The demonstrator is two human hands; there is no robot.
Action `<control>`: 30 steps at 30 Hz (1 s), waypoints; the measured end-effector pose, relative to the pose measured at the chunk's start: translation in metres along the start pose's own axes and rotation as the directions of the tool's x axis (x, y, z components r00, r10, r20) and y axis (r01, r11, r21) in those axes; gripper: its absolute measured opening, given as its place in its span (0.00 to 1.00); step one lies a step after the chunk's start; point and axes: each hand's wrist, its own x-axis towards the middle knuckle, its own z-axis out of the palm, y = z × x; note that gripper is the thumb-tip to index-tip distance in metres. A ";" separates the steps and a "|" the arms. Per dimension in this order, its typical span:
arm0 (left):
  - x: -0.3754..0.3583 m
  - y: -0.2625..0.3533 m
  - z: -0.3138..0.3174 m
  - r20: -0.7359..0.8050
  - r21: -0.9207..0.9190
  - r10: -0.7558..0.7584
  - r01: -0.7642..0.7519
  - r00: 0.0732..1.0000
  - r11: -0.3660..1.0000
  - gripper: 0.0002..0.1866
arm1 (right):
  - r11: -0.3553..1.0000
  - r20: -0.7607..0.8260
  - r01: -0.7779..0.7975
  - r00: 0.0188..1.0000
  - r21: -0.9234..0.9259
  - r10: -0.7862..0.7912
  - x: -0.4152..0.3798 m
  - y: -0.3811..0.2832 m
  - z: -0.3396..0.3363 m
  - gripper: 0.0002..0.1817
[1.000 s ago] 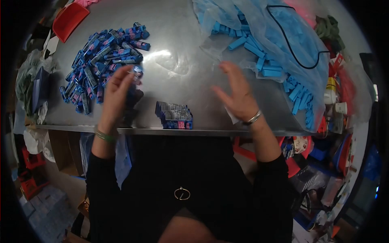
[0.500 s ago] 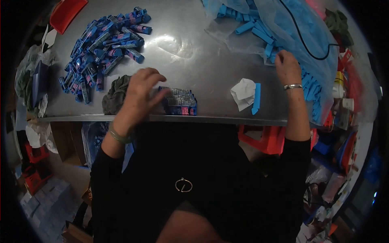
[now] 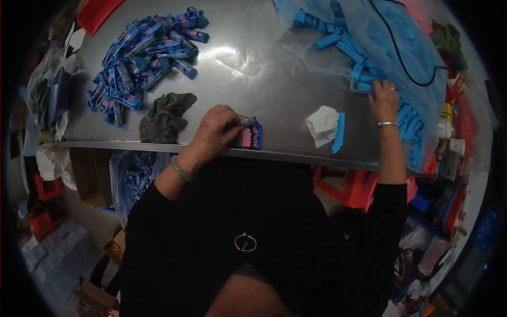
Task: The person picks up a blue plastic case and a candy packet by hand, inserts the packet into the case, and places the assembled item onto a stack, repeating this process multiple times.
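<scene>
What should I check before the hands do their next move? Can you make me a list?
1. Left hand at the small blue, pink and silver printed stack: ok.
2. Left hand gripping something: cannot tell, its fingers are hidden.
3. Right hand at the pile of light-blue pieces: ok.
4. Pile fully uncovered: not ok, a cloudy see-through plastic bag lies over part of it.
5. Dark grey-green crumpled cloth apart from the stack: ok.
6. Single light-blue stick apart from the crumpled white paper: not ok, they look right up against each other.
</scene>
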 end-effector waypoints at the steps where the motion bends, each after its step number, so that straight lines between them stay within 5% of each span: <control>1: 0.000 0.000 0.001 -0.003 0.000 -0.002 0.002 1.000 1.000 0.07 | 0.999 -0.003 0.046 0.999 0.011 -0.046 0.000 -0.003 -0.003 0.20; 6: 0.000 0.001 0.000 -0.094 -0.051 -0.026 0.021 0.995 0.998 0.04 | 0.952 -0.139 0.130 0.986 0.276 -0.094 -0.003 -0.024 -0.010 0.17; 8: 0.000 0.003 -0.004 -0.088 -0.109 -0.071 0.061 0.994 0.992 0.03 | 0.771 0.106 -0.247 0.968 0.587 0.228 -0.002 -0.052 -0.038 0.18; 9: 0.003 0.005 -0.005 -0.072 -0.179 -0.101 0.086 0.992 0.980 0.03 | 0.770 0.103 -0.242 0.969 0.590 0.226 -0.001 -0.070 -0.053 0.18; 11: 0.006 0.009 -0.008 -0.096 -0.262 -0.109 0.080 0.989 0.962 0.03 | 0.409 0.099 -0.169 0.977 0.897 0.186 0.000 -0.111 -0.082 0.21; 12: 0.007 0.011 -0.009 -0.119 -0.346 -0.119 0.071 0.986 0.936 0.02 | 0.407 0.099 -0.169 0.977 0.898 0.186 0.000 -0.129 -0.089 0.21; 14: 0.009 0.014 -0.012 -0.103 -0.364 -0.104 0.060 0.989 0.929 0.03 | -0.129 0.264 -0.259 0.964 0.957 0.030 0.003 -0.158 -0.098 0.24; 15: 0.010 0.015 -0.013 -0.087 -0.386 -0.088 0.048 0.992 0.921 0.03 | -0.129 0.262 -0.256 0.965 0.958 0.026 0.006 -0.168 -0.099 0.24; 17: 0.009 0.019 -0.016 -0.074 -0.370 -0.085 0.052 0.994 0.928 0.03 | -0.447 0.383 -0.375 0.921 0.812 -0.078 0.009 -0.184 -0.099 0.22; 20: 0.008 0.022 -0.019 -0.065 -0.364 -0.080 0.051 0.995 0.930 0.03 | -0.605 0.406 -0.397 0.905 0.690 -0.130 0.012 -0.198 -0.089 0.20; 28: 0.005 0.018 -0.018 -0.123 -0.297 -0.020 -0.018 0.992 0.955 0.05 | -0.416 0.365 -0.362 0.928 0.834 -0.076 0.003 -0.217 -0.086 0.19; 30: 0.004 0.024 -0.016 -0.027 -0.533 -0.195 0.151 0.980 0.833 0.08 | -0.408 0.337 -0.326 0.940 0.853 -0.047 0.000 -0.222 -0.090 0.18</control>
